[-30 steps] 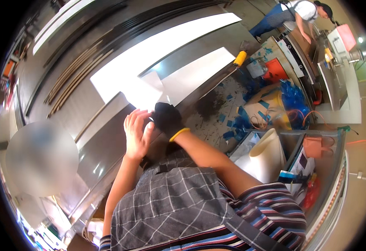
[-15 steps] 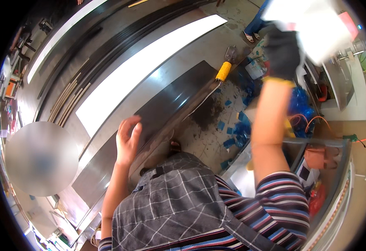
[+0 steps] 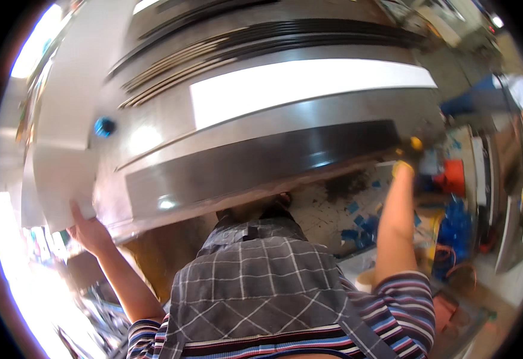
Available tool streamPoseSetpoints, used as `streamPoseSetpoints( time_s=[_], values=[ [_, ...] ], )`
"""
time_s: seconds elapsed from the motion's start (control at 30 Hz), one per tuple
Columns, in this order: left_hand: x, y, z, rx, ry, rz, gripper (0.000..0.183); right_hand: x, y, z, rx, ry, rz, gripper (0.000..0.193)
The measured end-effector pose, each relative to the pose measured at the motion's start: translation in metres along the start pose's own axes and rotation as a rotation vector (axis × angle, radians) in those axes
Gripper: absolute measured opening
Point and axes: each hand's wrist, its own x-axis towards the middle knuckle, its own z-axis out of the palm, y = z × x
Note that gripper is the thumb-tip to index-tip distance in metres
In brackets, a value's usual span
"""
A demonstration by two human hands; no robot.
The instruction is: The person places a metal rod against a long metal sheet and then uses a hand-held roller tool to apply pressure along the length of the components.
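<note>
At the left end of the metal table (image 3: 148, 143), my left hand (image 3: 91, 234) is at the near edge of a pale sheet (image 3: 64, 179). One finger lies over its face and the hand looks closed on the edge; its other fingers are mostly hidden. My right hand (image 3: 406, 157), in a dark glove with a yellow cuff, is at the table's right end. It lies over a yellow-handled tool (image 3: 416, 143) with a pale cord; motion blur hides its grip. Between my hands lies a long dark strip (image 3: 261, 158).
Beyond the dark strip are a long white panel (image 3: 309, 84) and bundled thin bars (image 3: 309, 27). A blue round object (image 3: 104, 126) stands at the left. Blue scraps litter the floor (image 3: 333, 221). Blue plastic bottles (image 3: 453, 224) and a red container (image 3: 453, 175) are at right; another person (image 3: 483, 96) is beyond.
My left hand has moved left to the pale sheet. My right hand has come down from beside a blurred white object to the yellow-handled tool. The view has turned left.
</note>
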Motion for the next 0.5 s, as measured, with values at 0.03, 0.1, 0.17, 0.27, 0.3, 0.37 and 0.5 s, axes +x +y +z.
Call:
streamPoseSetpoints(
  time_s=[0.03, 0.1, 0.17, 0.27, 0.3, 0.37, 0.5],
  values=[
    [0.004, -0.063, -0.020, 0.027, 0.043, -0.079, 0.035, 0.030, 0.022, -0.012, -0.407, 0.144, -0.075, 0.068],
    [-0.024, -0.128, -0.055, 0.200, 0.215, -0.390, 0.037, 0.056, 0.035, -0.039, 0.095, -0.110, -0.076, 0.046],
    [-0.054, -0.220, -0.091, 0.178, 0.516, -0.634, 0.038, 0.037, 0.030, -0.053, 0.152, -0.254, 0.033, 0.024],
    [-0.107, -0.355, -0.134, 0.267, 0.878, -0.852, 0.040, -0.063, 0.000, -0.060, 0.110, -0.161, 0.018, 0.015],
    [-0.125, -0.401, -0.140, 0.304, 0.941, -0.919, 0.041, -0.092, -0.001, -0.060, 0.196, -0.113, 0.076, 0.015],
    [-0.153, -0.486, -0.155, 0.429, 0.970, -1.027, 0.043, -0.144, 0.008, -0.055, 0.335, -0.023, 0.158, 0.017],
    [-0.184, -0.586, -0.152, 0.604, 0.442, -1.224, 0.068, -0.262, 0.036, -0.025, 0.294, 0.001, 0.121, 0.028]
  ],
)
